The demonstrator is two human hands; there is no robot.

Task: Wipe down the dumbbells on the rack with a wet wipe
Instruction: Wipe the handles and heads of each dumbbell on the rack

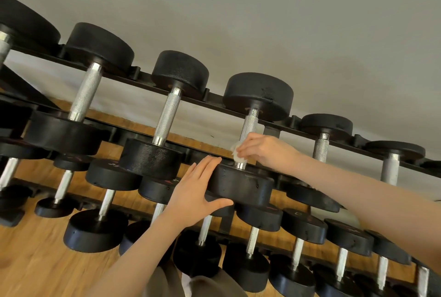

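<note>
The dumbbell [248,144] I'm cleaning sits on the top shelf of the rack [214,103], right of centre. My right hand [265,151] pinches the wipe [237,154] around its handle. My left hand [195,191], spread flat, braces the near weight so it won't roll.

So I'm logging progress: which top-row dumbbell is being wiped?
The fourth dumbbell from the left: only its handle has the right hand pressing the wet wipe, with the left hand on its near head.

No text can be read; faint reddish marks, perhaps weight numbers, sit on the middle-row dumbbell heads [114,165], too blurred to tell.
</note>
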